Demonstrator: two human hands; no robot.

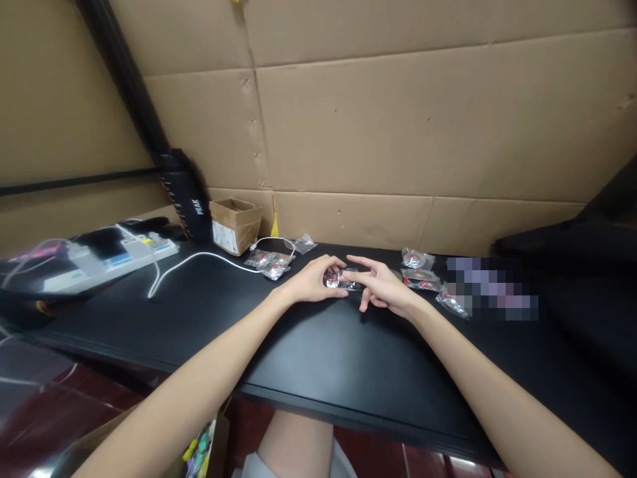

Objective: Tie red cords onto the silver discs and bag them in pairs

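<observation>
Between my two hands lies a small clear plastic packet with something red and silvery in it. My left hand curls around its left end, thumb on the near side and fingers on the far side. My right hand reaches in from the right with its fingers spread apart; one fingertip touches the packet. Several similar packets lie just right of my right hand. More packets are grouped left of my left hand. What exactly is inside them is too small to make out.
A small open cardboard box stands at the back left, beside a black bottle. A white cable crosses the black table from a power strip. Cardboard walls enclose the back. Dark cloth lies at the right.
</observation>
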